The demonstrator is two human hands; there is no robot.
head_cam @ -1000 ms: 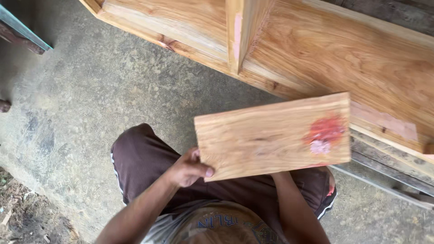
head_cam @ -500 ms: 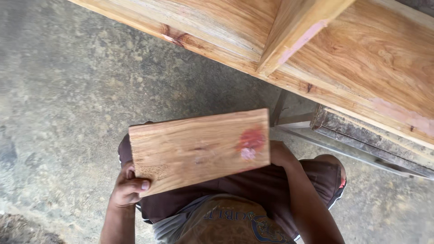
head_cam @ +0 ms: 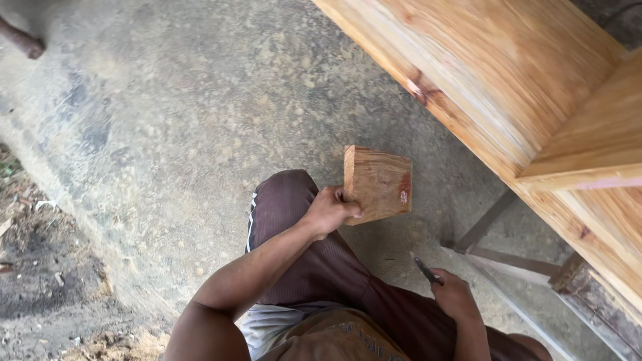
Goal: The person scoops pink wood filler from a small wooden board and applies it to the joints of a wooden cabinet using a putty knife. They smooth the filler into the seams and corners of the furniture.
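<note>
Left hand (head_cam: pixel 329 212) is clamped on the near edge of a wood block (head_cam: pixel 378 184), held above the concrete floor (head_cam: pixel 187 120). Right hand (head_cam: pixel 453 294), below-right of the block, grips a thin dark tool (head_cam: pixel 426 271). One-edge grip: the block could tip and drop.

Short wood board (head_cam: pixel 378 184) hanging over concrete floor, gripped at lower left corner, face showing tan grain, red stain near right edge. Thin dark tool (head_cam: pixel 426 271) sticking up-left out of fist, tip free.
</note>
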